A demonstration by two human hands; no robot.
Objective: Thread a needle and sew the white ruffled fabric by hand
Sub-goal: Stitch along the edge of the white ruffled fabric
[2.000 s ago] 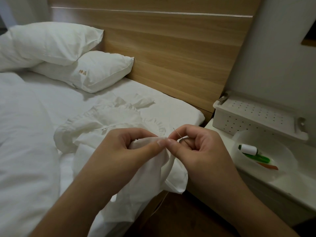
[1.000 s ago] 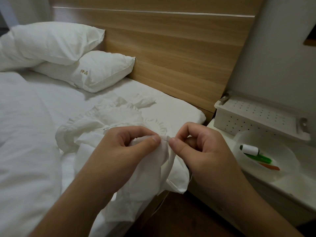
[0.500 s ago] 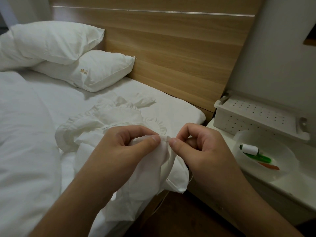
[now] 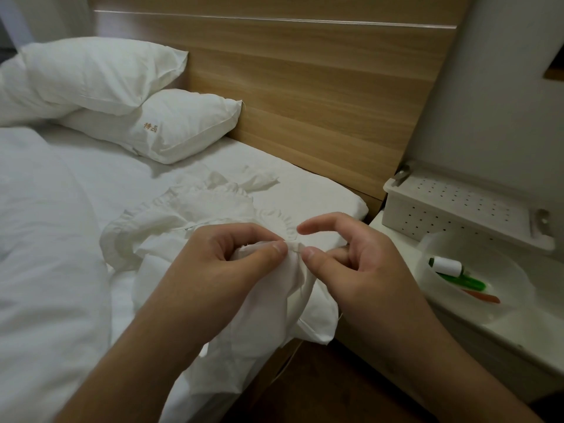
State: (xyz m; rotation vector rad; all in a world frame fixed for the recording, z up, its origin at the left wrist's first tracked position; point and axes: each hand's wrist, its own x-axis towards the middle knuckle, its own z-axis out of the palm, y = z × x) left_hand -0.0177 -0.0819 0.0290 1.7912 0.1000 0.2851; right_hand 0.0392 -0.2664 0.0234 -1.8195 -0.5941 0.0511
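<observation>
— Where's your fabric (image 4: 213,227)?
— Near edge of the bed (image 4: 320,196); your left hand (image 4: 219,270) pinches a fold. Your right hand (image 4: 345,270): thumb at that fold, forefinger lifted. Needle unseen.
— How does it handle?
— Soft and limp, probably slippery. Pinch close beside the stitch.

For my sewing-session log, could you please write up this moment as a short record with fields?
setting: bed with wooden headboard, white bedside shelf
left hand: pinches a fold of the white ruffled fabric
right hand: thumb against the fabric beside the left thumb, index finger lifted
needle: cannot be made out
thread: a thin strand hangs below the fabric
clear bowl: white thread spool, green tool, orange item
behind bowl: white perforated box
pillows: two, stacked at the headboard
</observation>
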